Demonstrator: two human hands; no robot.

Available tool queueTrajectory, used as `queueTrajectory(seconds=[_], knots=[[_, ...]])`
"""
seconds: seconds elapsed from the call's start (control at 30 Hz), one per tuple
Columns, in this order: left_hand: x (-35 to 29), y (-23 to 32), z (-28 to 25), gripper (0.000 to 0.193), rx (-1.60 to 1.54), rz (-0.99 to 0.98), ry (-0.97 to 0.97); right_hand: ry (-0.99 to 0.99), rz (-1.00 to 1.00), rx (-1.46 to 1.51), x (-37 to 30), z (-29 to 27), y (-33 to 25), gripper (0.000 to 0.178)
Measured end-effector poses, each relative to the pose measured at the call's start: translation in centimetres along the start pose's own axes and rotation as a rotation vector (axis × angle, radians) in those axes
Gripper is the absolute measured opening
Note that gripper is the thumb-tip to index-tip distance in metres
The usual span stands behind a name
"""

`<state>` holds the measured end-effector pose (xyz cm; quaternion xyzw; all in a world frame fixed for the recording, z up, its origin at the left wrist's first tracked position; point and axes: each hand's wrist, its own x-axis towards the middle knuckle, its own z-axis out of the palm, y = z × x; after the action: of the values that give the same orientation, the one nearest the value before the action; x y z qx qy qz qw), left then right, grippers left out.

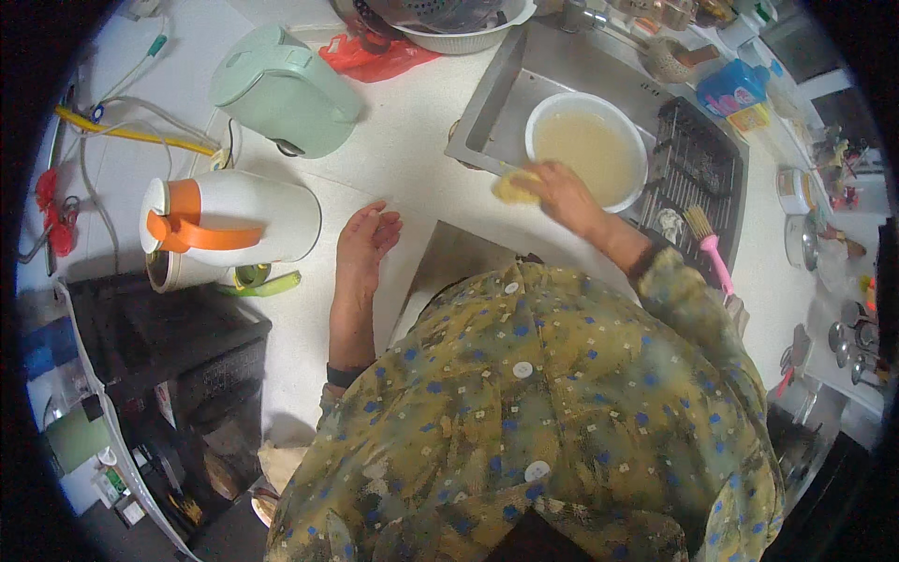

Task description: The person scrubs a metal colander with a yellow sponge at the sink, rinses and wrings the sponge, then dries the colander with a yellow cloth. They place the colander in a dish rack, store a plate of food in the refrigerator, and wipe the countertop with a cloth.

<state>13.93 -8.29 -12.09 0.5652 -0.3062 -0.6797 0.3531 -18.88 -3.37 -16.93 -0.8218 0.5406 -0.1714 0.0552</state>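
Observation:
My right hand (569, 199) grips a yellow cloth (515, 187) over the counter, close to the front left edge of the metal sink (487, 112). Inside the sink stands a white basin (531, 131) full of cloudy water, just beyond that hand. My left hand (367, 236) hovers over the white counter (403, 140) with loosely curled fingers, some apart, and nothing visible in them. To its left is a white jug with an orange handle (272, 217). How the cloth is folded under my right fingers is hidden.
A pale green kettle (290, 94) stands at the back left, beside a red plastic bag (375, 61). Right of the basin, a black drain rack (698, 150) holds a pink-handled brush (714, 258). A black shelf unit (169, 318) fills the lower left. Cables (140, 136) hang at the far left.

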Motion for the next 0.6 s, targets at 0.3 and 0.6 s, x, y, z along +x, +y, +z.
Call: queueTrajectory(seconds=[0.3,0.6], knots=[[1.7,-0.6,0.3,0.031,-0.010,0.105,-0.100,0.165,0.606,0.762,5.5,-5.4,10.4,0.029],[3.1,-0.3,4.3,0.032,-0.045,0.107,-0.183,0.317,0.796,1.218,0.6,-7.2,10.8,0.022]])
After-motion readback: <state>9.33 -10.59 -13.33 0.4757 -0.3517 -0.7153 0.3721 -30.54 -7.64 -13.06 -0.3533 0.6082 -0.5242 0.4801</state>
